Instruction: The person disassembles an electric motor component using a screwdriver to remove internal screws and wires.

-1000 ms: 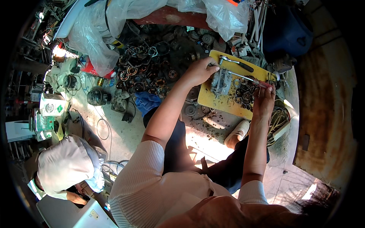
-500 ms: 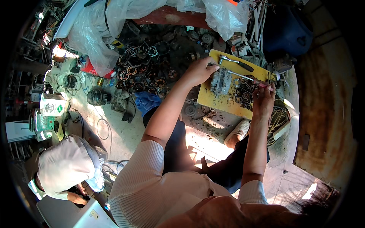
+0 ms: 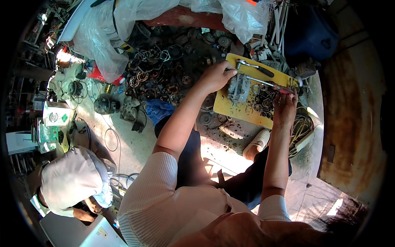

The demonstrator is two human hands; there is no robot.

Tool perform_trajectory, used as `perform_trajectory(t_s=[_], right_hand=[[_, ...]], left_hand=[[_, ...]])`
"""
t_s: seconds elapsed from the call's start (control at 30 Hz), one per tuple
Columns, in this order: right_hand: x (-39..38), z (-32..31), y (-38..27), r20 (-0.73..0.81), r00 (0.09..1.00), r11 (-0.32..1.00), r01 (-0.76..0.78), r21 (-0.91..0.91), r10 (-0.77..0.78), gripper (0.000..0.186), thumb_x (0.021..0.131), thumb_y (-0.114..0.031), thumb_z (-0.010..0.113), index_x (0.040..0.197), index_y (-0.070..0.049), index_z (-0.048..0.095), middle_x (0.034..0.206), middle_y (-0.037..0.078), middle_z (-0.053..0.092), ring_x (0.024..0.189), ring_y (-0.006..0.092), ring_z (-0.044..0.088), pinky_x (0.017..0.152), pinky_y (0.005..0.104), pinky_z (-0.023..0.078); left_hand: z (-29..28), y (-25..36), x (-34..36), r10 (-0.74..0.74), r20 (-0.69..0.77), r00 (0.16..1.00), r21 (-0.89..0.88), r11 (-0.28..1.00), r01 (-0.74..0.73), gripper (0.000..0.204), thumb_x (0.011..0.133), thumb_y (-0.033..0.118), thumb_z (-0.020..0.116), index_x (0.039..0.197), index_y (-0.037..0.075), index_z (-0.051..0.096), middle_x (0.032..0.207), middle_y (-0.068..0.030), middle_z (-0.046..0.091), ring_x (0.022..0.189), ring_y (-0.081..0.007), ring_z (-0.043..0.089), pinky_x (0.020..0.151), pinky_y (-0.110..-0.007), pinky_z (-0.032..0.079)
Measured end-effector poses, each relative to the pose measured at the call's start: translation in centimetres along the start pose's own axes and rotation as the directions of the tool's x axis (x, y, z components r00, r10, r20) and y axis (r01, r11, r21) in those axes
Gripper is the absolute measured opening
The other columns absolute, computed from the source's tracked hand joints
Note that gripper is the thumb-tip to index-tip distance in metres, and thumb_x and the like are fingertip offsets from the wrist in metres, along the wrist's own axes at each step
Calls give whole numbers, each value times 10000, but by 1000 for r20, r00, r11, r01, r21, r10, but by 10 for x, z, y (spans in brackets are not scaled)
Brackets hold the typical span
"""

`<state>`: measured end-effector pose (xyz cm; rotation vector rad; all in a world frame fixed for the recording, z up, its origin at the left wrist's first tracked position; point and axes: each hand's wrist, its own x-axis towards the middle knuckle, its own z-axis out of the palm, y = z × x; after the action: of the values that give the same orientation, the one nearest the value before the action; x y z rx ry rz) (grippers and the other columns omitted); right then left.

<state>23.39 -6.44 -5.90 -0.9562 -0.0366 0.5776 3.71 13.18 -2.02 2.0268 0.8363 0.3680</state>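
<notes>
My left hand [image 3: 217, 77] grips the upper left side of a dirty grey metal housing [image 3: 238, 90], with the thumb on its top edge. The housing stands on a yellow board [image 3: 224, 108]. In my right hand [image 3: 285, 108] is the dark red handle of a screwdriver [image 3: 282, 89], closed in the fingers. Its long shaft points left, and the tip meets the housing's upper right part. Beyond the shaft lies a ratchet wrench [image 3: 259, 69] with a black grip. Loose metal rings [image 3: 264, 101] and dark crumbs cover the board between the housing and my right hand.
Piled dark motor parts [image 3: 160, 76] fill the floor to the left, beside a blue cloth [image 3: 159, 110]. Coiled wire [image 3: 303, 129] lies right of my forearm. A blue barrel [image 3: 310, 35] stands far right. Another person [image 3: 72, 179] bends over a pale metal box [image 3: 94, 232] at lower left.
The screwdriver's handle has turned slightly in my right hand, whose fingers shifted a little. My left hand and the housing stay in place. The other person's hands moved slightly.
</notes>
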Motion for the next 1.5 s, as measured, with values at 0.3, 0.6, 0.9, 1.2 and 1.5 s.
perform_trajectory(t_s=[0.3,0.6,0.9,1.2,1.5], right_hand=[[-4,5,1,-27,998,999,-48,21,49,369,1004,-226,535,1356,-183,431,1183,31,581,1044,148,571,838,330,458],[-9,17,-3,-2,1000,998,-3,67,3,361,1002,-224,540,1343,-158,444,1184,32,589,1024,151,588,800,323,471],[7,-10,8,39,998,997,53,59,-55,277,994,-213,558,1255,-144,500,1138,17,614,998,129,599,776,303,473],[-7,9,3,-18,999,999,-42,30,42,217,971,-206,601,1177,-184,534,1059,10,614,895,102,576,745,274,465],[0,5,9,-31,999,994,-4,109,8,260,993,-170,544,1237,-85,512,1173,68,596,1041,169,588,913,346,477]], left_hand=[[2,-4,1,-23,-22,999,18,1000,23,310,934,322,621,1059,40,598,967,-163,670,884,-295,647,775,-374,482],[0,-2,0,-14,-19,1000,30,999,15,327,943,341,599,1086,46,600,986,-166,671,901,-305,648,782,-377,484],[5,-1,3,6,-68,998,57,998,-2,338,954,348,574,1082,38,611,955,-188,671,916,-351,648,780,-399,484],[4,-5,3,-12,-78,997,55,998,16,373,945,382,584,1070,34,631,926,-181,668,874,-316,651,780,-384,486],[-9,-11,4,-32,180,983,-307,948,87,192,919,195,666,995,21,643,906,-27,649,868,-106,580,791,-282,467]])
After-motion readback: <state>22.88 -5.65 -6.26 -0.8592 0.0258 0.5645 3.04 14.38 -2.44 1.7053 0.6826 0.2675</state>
